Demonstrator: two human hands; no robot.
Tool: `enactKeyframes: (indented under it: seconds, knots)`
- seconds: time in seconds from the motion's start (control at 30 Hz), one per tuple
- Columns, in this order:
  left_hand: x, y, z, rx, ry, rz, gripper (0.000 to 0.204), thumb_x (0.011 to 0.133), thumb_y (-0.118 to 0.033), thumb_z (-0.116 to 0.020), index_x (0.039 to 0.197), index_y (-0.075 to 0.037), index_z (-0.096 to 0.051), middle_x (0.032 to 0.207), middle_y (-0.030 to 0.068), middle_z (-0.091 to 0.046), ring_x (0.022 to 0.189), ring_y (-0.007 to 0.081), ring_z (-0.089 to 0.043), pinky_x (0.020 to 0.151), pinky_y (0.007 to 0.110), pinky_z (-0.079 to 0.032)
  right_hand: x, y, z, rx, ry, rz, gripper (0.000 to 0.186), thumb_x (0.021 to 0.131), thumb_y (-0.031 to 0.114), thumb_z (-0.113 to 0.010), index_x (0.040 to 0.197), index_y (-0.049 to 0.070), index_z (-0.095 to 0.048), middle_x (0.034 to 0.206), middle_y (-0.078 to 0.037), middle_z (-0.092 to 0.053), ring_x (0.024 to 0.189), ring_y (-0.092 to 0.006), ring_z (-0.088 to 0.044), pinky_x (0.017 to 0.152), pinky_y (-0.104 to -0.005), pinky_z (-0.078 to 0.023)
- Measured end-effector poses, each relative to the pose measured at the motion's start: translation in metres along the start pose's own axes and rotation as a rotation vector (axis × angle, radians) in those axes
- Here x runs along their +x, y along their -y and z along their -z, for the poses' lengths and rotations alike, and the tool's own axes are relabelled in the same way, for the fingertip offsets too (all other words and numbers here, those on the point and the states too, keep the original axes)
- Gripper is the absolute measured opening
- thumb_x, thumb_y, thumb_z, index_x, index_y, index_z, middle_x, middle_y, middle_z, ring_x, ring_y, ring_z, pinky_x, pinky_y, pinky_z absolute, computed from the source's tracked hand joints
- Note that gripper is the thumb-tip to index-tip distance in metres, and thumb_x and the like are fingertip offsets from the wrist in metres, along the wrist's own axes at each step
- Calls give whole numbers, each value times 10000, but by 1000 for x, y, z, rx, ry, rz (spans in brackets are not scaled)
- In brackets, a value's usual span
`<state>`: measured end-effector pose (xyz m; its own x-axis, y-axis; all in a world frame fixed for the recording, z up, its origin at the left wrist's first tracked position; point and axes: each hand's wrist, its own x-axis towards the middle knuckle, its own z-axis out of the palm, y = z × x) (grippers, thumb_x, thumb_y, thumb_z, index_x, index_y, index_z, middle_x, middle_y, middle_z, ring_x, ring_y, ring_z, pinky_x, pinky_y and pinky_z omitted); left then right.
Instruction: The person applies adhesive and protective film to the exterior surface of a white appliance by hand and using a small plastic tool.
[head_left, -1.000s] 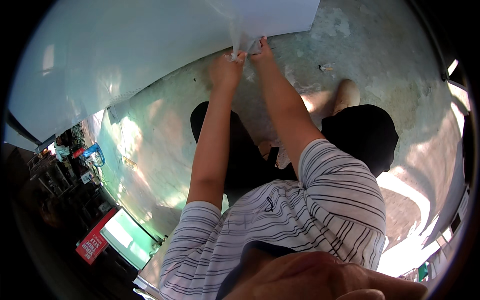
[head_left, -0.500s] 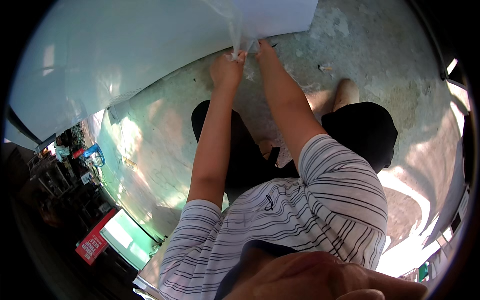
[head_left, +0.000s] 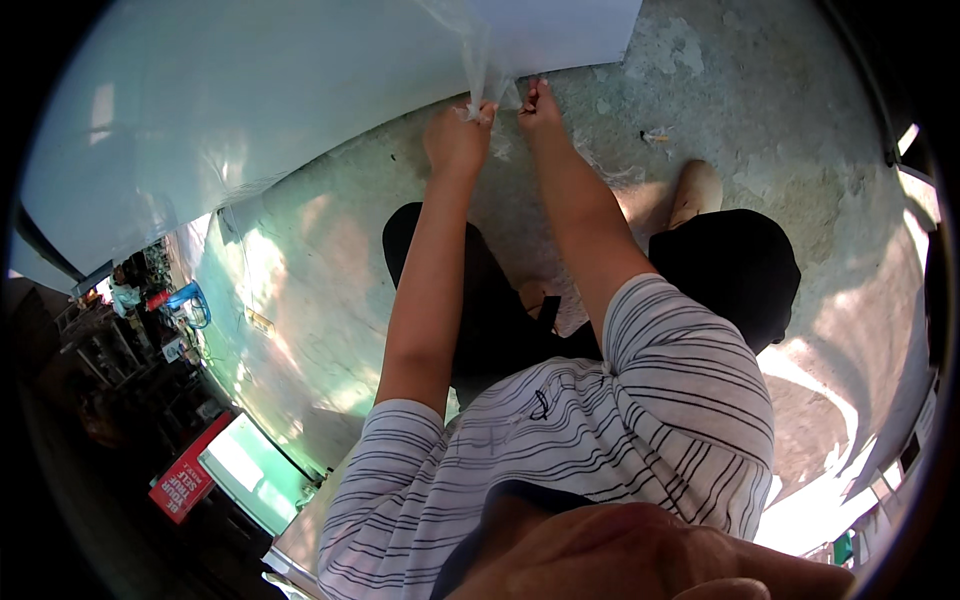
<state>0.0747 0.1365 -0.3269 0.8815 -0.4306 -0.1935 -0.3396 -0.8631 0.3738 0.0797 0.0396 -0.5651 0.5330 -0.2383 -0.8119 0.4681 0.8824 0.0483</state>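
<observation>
A large, smooth white panel [head_left: 330, 70] stands before me, its lower edge close to the floor. Clear plastic film [head_left: 474, 55] hangs down its face in a crumpled strip. My left hand [head_left: 458, 138] is closed on the gathered lower end of this film, near the panel's bottom edge. Just to the right, apart from it, my right hand [head_left: 540, 108] has its fingers curled and pressed together beside a loose bit of the film. Whatever those fingers hold, if anything, is too small to make out.
Scraps of clear plastic [head_left: 620, 176] and a small piece of litter [head_left: 655, 135] lie on the worn concrete floor [head_left: 780, 130]. My black-clad knees are bent, with a tan shoe [head_left: 697, 190] at the right. Leftward are a red sign [head_left: 188, 475], a glass-topped surface [head_left: 255, 470] and clutter.
My right hand has drawn slightly right and back from the film, and its curled fingers now show. The left hand keeps its hold on the film almost in place.
</observation>
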Motion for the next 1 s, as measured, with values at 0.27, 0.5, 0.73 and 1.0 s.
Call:
enactKeyframes:
  seconds: [0.27,0.5,0.73,1.0]
  knots:
    - [1,-4,2,20,11,14,250,821,-360,-646,883,-140,-746,793,99,-695,780,306,-662,705,400,-503,34,-7,-3,-61,53,111,131,948,189,-537,1065,161,-589,907,66,-615,586,-40,-466,452,-218,-307]
    - [-1,4,-2,12,-25,-22,256,848,-413,-636,911,-190,-745,788,110,-690,759,316,-655,692,418,-503,33,-6,-12,-255,-240,262,89,888,116,-611,967,101,-651,828,-5,-625,634,-101,-513,574,-275,-420]
    - [2,-5,2,-15,42,37,281,835,-404,-645,913,-150,-736,798,99,-686,790,307,-651,709,411,-495,20,-16,41,-211,30,21,235,937,321,-577,983,99,-643,795,-23,-623,577,-107,-473,493,-256,-377]
    - [3,8,-3,58,-25,-13,275,834,-397,-646,901,-144,-732,790,90,-688,768,307,-655,694,411,-501,10,-23,0,81,238,-317,261,943,361,-587,822,131,-571,680,36,-550,463,-85,-376,365,-228,-260]
